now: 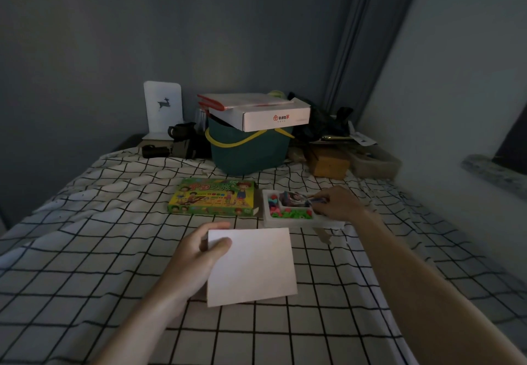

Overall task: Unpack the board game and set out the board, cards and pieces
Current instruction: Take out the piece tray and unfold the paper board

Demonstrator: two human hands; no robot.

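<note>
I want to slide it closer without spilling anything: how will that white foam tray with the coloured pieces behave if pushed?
The white foam tray probably weighs little, so it should slide easily on the checked bedsheet, though the soft cloth may bunch and tilt it. Its small coloured pieces lie loose in shallow compartments and could hop out. The right hand reaching into it may steady it.
</note>
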